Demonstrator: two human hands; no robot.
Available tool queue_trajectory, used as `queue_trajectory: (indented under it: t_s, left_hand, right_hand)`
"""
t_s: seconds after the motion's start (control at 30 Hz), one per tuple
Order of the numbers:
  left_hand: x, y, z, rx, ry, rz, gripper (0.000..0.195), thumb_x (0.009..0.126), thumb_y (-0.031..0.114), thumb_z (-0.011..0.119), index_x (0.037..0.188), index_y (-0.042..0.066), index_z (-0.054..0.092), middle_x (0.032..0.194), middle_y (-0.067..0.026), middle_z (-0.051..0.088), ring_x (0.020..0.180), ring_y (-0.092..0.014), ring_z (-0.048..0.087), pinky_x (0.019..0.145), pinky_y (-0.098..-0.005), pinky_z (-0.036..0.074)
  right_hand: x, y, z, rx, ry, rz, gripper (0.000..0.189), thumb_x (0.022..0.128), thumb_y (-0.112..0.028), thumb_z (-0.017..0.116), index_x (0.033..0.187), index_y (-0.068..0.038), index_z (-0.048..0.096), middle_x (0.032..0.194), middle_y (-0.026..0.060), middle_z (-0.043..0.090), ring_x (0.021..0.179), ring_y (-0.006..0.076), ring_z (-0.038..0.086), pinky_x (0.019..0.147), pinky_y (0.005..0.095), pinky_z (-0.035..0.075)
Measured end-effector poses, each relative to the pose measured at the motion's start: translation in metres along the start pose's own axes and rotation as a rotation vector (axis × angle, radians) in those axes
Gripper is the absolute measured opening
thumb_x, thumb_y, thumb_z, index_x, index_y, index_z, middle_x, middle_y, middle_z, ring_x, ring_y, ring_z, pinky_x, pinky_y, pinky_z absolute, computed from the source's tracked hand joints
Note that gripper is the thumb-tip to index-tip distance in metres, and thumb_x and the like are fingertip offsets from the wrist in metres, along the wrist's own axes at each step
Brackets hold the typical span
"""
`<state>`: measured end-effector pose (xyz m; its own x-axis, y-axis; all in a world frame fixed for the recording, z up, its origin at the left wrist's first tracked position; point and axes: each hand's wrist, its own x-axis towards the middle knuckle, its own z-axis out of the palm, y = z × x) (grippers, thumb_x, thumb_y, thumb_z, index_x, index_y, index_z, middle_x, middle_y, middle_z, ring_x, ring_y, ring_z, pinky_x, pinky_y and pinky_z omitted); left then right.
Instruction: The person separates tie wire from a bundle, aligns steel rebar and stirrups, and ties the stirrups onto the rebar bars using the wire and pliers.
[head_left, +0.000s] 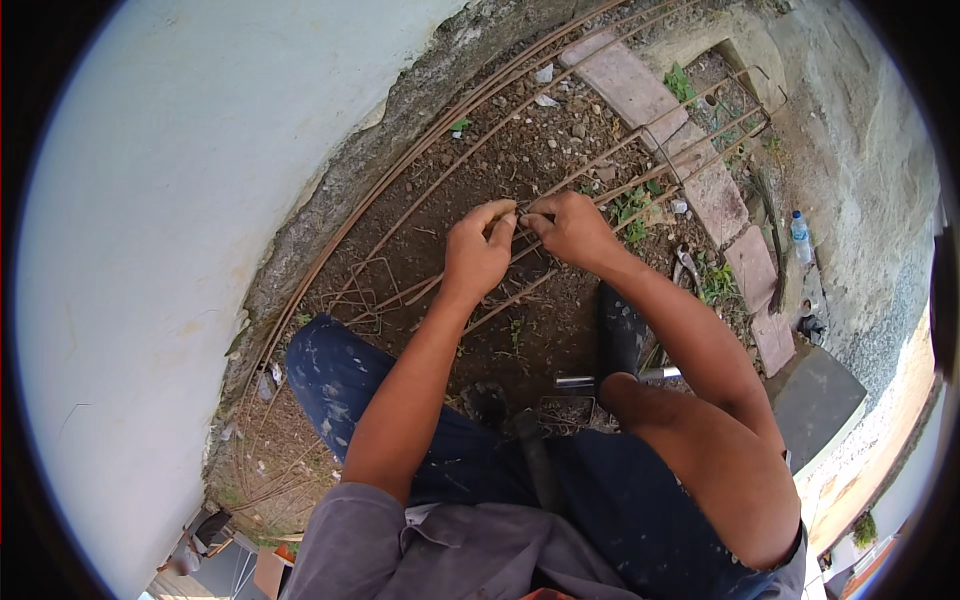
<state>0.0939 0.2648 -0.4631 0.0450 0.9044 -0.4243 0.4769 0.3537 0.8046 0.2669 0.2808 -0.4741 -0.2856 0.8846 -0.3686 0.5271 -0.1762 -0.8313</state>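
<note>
My left hand (478, 251) and my right hand (576, 231) meet over a long rusty rebar frame (600, 160). Thumbs and fingertips pinch what looks like a short thin wire (523, 209) beside one of its bars; the fingers hide most of it. Several parallel bars run diagonally from lower left to upper right. A bent stirrup (663, 156) crosses them beyond my right hand, and another stirrup (752, 90) sits at the far end. Loose square stirrups (375, 289) lie around the bars at the near left.
Long rebars (420, 154) curve along the white wall (202, 187). Pincers (685, 268) lie on the soil right of my forearm. Paving slabs (709, 187) form a strip at right, with a water bottle (801, 238) beyond. A metal tube (574, 382) and stirrup (566, 412) lie near my feet.
</note>
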Motion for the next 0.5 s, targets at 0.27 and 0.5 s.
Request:
queue_trajectory:
  t_s: [0.27,0.5]
  left_hand:
    - [0.004,0.010,0.015,0.099,0.121,0.163,0.020,0.090,0.017,0.067,0.101,0.002,0.073,0.098,-0.0130,0.069,0.089,-0.027,0.069,0.079,-0.0377,0.053]
    - [-0.006,0.013,0.021,0.061,0.170,0.315,0.014,0.086,0.010,0.069,0.096,0.002,0.073,0.092,-0.0129,0.069,0.082,-0.026,0.069,0.070,-0.0348,0.054]
  right_hand:
    - [-0.014,-0.013,-0.026,0.044,-0.121,0.166,0.018,0.084,-0.014,0.067,0.092,0.001,0.072,0.073,0.0139,0.068,0.065,0.0211,0.065,0.064,0.0368,0.051]
    - [-0.018,-0.045,-0.038,0.482,-0.077,0.267,0.021,0.084,-0.017,0.067,0.082,0.003,0.070,0.063,0.0131,0.063,0.056,0.0218,0.060,0.058,0.0375,0.050]
